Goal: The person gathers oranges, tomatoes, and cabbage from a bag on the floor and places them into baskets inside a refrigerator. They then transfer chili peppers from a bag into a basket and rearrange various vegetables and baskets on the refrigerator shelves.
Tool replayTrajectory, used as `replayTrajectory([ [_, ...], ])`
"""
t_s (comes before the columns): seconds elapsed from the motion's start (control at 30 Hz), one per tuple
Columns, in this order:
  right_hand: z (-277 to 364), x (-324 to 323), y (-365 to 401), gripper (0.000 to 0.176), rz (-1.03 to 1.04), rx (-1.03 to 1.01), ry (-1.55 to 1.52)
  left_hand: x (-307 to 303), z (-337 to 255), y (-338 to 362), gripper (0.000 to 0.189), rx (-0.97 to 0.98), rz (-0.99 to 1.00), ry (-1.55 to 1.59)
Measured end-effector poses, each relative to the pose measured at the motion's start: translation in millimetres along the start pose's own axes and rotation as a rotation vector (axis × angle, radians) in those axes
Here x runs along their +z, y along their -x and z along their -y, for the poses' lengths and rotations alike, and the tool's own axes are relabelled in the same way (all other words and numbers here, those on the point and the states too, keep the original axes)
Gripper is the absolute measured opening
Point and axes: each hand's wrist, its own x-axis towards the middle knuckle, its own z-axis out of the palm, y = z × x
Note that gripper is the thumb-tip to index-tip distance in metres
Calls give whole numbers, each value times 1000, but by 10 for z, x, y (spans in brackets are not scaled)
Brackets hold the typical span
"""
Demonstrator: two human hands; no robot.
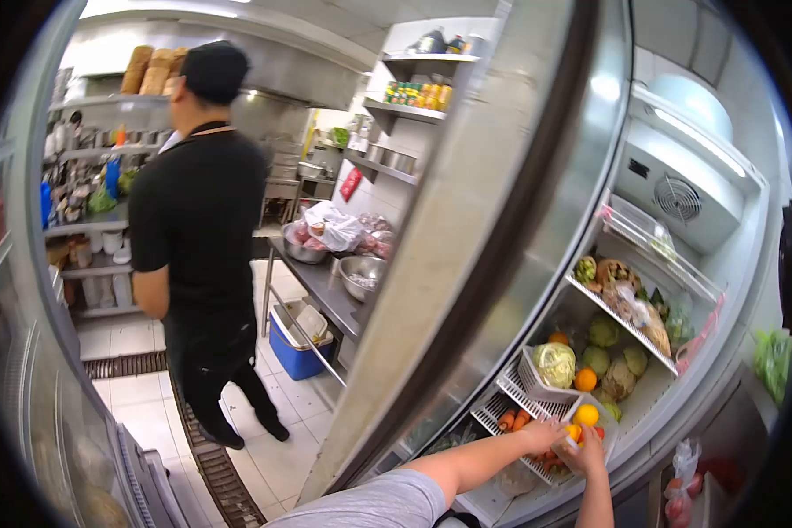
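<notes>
Inside the open refrigerator, my left hand (544, 436) reaches in from the left, fingers curled at the edge of a white bin (605, 424). Close beside it is my right hand (584, 454), its fingers bent at the same bin. Orange-coloured produce (574, 432) shows between the fingertips; what each hand grips is partly hidden. Just above them lies an orange (587, 414). Carrots (514, 420) sit to the left in a white rack. Behind is a white basket (537, 378) with a pale green cabbage (554, 364) and another orange (585, 379).
A metal door frame (466, 211) divides the refrigerator from the kitchen. A person in black (204, 194) stands at the left, turned away. Beyond are a steel table (321, 286) with bowls and a blue cooler (295, 348). A refrigerator shelf (629, 327) holds bagged vegetables.
</notes>
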Motion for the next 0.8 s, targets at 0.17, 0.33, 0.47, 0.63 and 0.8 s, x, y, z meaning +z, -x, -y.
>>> replayTrajectory([
  [0.17,-6,-157,138,80,86,-28,-40,45,-109,-130,63,18,-38,-106],
  [0.33,9,-154,264,77,-46,9,-109,164,-157,-380,73,57,-180,-162],
  [0.47,-199,-59,218,74,-118,-23,-118,120,-167,-588,78,-5,-195,-132],
  [0.63,-632,53,-88,32,-206,-217,-473,176,-105,-761,76,37,1,223],
  [0.8,-890,-20,-570,28,-350,27,-439,129,-188,-705,67,50,3,85],
])
